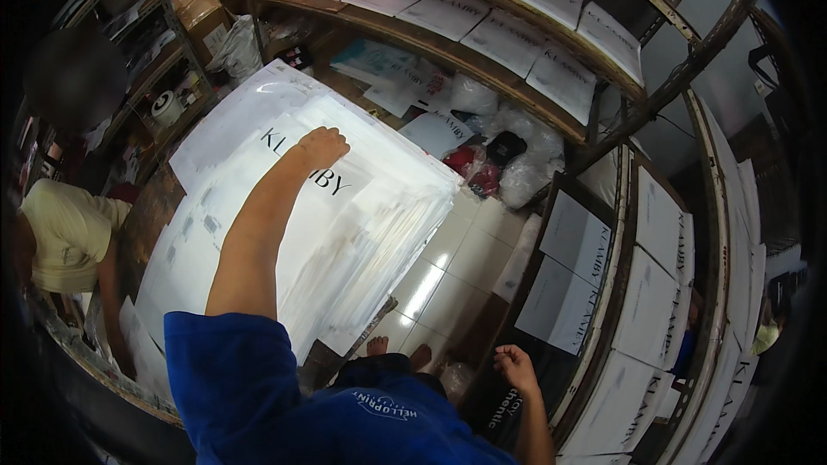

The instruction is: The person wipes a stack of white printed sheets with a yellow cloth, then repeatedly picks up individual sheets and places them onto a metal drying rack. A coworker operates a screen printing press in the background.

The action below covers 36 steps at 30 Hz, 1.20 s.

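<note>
Sheet [314, 211] prob. light, bendy; take by edge. L hand [323, 148] curled atop, grip unclear; R hand [517, 367] loose, empty.

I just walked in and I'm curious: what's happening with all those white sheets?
A person in a blue shirt has the left hand, fingers curled, over a big stack of printed white sheets. The right hand is lowered and looks empty. Someone in a yellow shirt is at the left. More sheets lie on shelves.
</note>
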### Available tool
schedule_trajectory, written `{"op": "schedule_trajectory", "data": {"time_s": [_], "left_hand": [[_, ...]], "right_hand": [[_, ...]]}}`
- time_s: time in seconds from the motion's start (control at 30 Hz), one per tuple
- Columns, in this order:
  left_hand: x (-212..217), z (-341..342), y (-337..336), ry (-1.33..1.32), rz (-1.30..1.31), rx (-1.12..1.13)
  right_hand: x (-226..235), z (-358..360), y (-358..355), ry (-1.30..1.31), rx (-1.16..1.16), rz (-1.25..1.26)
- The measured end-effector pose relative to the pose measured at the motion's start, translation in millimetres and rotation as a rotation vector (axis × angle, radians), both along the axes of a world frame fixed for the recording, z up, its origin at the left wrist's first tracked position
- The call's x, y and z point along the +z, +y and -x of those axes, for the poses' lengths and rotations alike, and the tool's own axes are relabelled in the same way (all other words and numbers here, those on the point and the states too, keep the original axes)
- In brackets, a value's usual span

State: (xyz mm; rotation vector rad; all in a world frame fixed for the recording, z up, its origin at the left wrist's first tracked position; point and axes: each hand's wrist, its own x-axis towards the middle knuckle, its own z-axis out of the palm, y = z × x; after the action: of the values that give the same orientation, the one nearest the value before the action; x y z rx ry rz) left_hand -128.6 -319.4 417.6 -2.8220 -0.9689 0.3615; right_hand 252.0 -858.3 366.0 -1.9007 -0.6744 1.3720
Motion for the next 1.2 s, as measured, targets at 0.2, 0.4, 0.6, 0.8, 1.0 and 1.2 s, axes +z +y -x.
{"op": "schedule_trajectory", "data": {"time_s": [0.2,0.4,0.6,0.8,1.0,1.2], "left_hand": [[37.6,-11.4,-0.2,-0.158,-0.028,-0.147],[138.8,-82.8,-52.1,-0.534,-0.085,-0.416],[235.8,-136.8,-170.9,-0.672,-0.373,-0.886],[280.0,-186.1,-263.9,-0.660,-0.432,-1.185],[294.4,-194.9,-342.1,-0.802,-0.435,-1.366],[329.6,-171.0,-421.2,-1.160,-0.329,-1.413]], "right_hand": [[16.0,2.2,41.3,-0.065,0.119,-0.172],[121.2,-4.8,156.2,-0.229,0.147,-0.509],[271.7,30.1,235.0,0.189,0.309,-0.715],[331.8,14.1,185.3,-0.111,0.319,-0.740],[365.3,31.0,84.0,-0.602,0.259,-0.674],[477.5,39.1,-80.7,-0.967,0.168,-0.457]]}}
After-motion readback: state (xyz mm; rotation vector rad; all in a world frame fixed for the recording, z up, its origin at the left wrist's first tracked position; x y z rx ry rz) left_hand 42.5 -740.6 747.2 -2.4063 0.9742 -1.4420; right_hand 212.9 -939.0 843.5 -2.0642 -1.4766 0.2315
